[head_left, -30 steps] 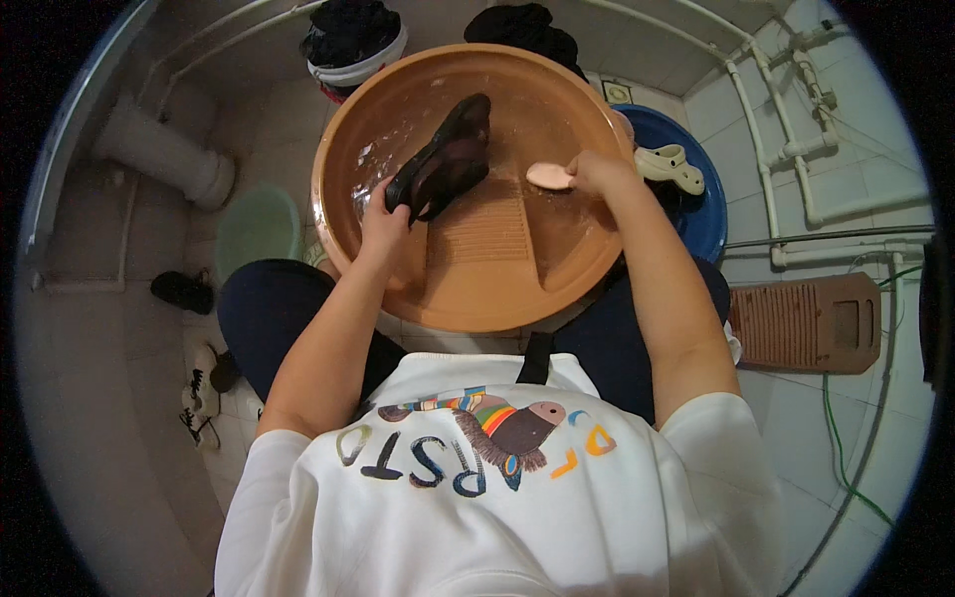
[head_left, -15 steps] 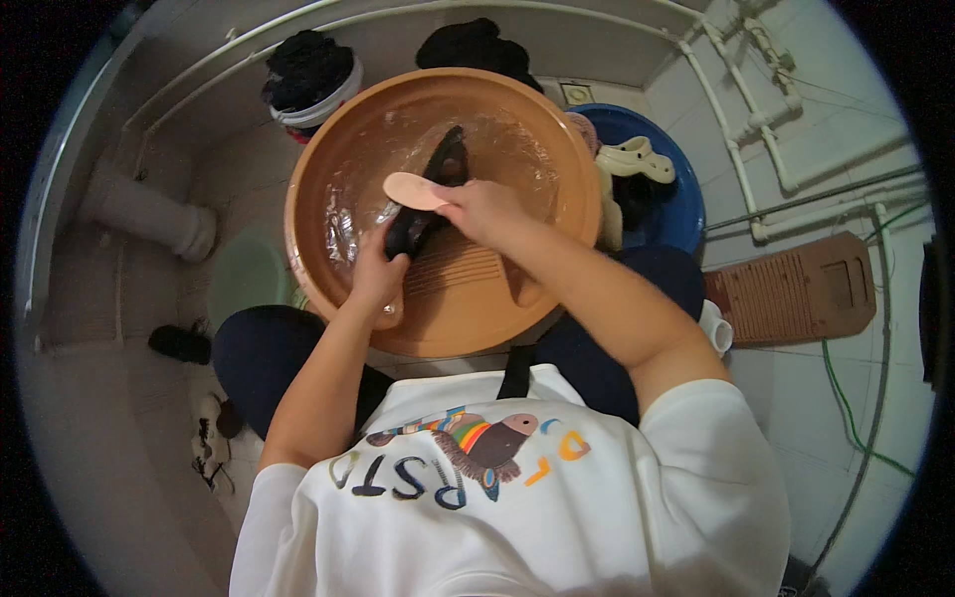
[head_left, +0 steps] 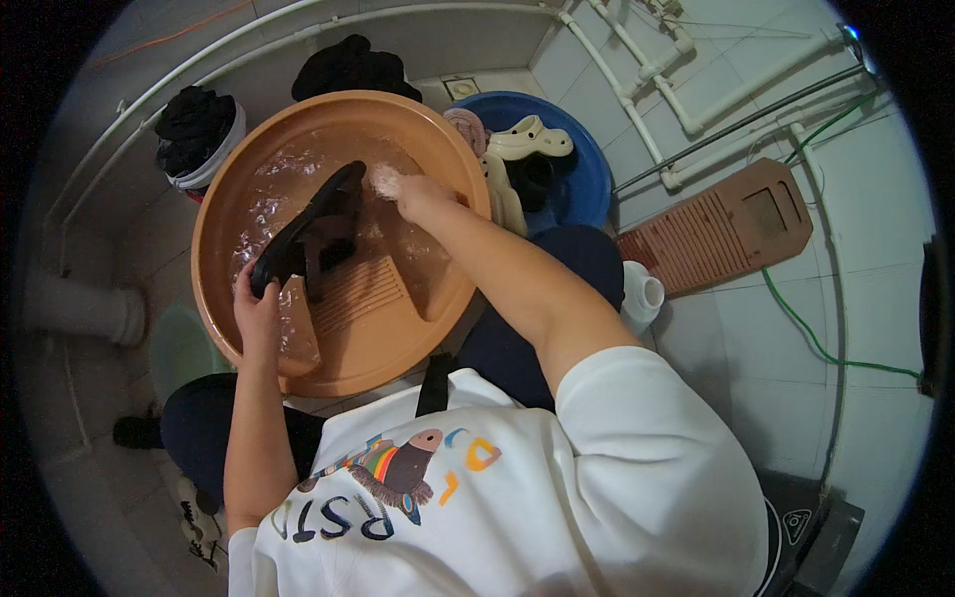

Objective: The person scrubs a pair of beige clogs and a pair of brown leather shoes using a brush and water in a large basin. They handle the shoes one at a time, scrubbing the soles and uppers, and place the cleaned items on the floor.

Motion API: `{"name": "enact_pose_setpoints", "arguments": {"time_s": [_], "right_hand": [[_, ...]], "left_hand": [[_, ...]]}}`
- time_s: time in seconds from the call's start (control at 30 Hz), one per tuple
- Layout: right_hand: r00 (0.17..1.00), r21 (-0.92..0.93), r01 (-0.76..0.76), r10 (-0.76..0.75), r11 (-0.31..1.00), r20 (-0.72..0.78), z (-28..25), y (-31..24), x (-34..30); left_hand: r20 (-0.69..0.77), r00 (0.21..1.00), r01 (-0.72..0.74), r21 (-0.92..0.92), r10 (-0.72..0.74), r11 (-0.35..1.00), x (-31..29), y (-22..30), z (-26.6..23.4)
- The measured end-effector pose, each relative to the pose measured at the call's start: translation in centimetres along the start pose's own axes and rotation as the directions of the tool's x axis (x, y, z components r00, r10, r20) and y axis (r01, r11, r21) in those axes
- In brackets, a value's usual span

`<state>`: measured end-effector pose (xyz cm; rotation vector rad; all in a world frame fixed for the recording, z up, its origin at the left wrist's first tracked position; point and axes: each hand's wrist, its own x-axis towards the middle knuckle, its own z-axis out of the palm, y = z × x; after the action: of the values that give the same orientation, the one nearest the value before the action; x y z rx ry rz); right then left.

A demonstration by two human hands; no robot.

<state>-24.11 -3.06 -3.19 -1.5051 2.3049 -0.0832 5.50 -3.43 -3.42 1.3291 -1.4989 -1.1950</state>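
In my left hand (head_left: pixel 259 298) is a black slipper (head_left: pixel 308 234), gripped at its near end with the fingers wrapped round the edge. It is tilted on its side over the water in a large orange basin (head_left: pixel 214 298), its dark sole edge facing up and left. My right hand (head_left: pixel 423 199) is low at the basin's right side, by the slipper's far end, closed with its fingertips at the water. A pale oval brush (head_left: pixel 386 181) is at those fingertips, blurred and mostly hidden by splashing water. Below the slipper, the basin's ridged washboard part (head_left: pixel 363 298) slopes toward me.
Right of the basin, a blue tub (head_left: pixel 589 169) holds cream clogs (head_left: pixel 529 137) and other footwear. A brown washboard (head_left: pixel 721 229) and a white bottle (head_left: pixel 642 294) lie nearer. Dark cloth fills a white bucket (head_left: pixel 221 154) at left. A pale green basin (head_left: pixel 179 348) sits below it.
My right hand has moved off the slipper with the brush, down to the water on the right. My left hand has turned the slipper onto its side. The whole view has shifted.
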Motion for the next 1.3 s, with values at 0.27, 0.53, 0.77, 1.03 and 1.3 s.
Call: {"name": "enact_pose_setpoints", "arguments": {"time_s": [0.27,0.53,0.77,1.03,1.3], "right_hand": [[0.951,0.282,0.303,-0.308,0.910,-0.029,-0.8,-7.6,-6.5],[0.983,0.486,-0.139,0.181,0.863,-0.041,-2.7,-3.1,-2.3],[0.968,0.001,0.237,-0.236,0.972,-0.083,-1.0,-3.3,-2.9],[0.943,-0.064,0.332,-0.332,0.941,0.010,-1.0,-3.3,-2.7],[0.854,-0.055,0.521,-0.521,0.852,0.019,0.4,-6.5,-7.0]], "left_hand": [[0.231,0.967,0.099,0.067,-0.112,0.993,0.6,-2.2,2.1],[0.257,0.954,-0.255,0.414,0.157,0.874,-0.9,0.5,0.8],[0.067,0.972,0.217,0.134,-0.227,0.967,-0.1,-0.3,1.4],[0.200,0.959,0.178,0.136,-0.202,0.975,-0.9,1.8,1.5],[0.055,0.981,0.124,0.550,-0.184,0.826,-0.8,-0.4,0.5]]}}
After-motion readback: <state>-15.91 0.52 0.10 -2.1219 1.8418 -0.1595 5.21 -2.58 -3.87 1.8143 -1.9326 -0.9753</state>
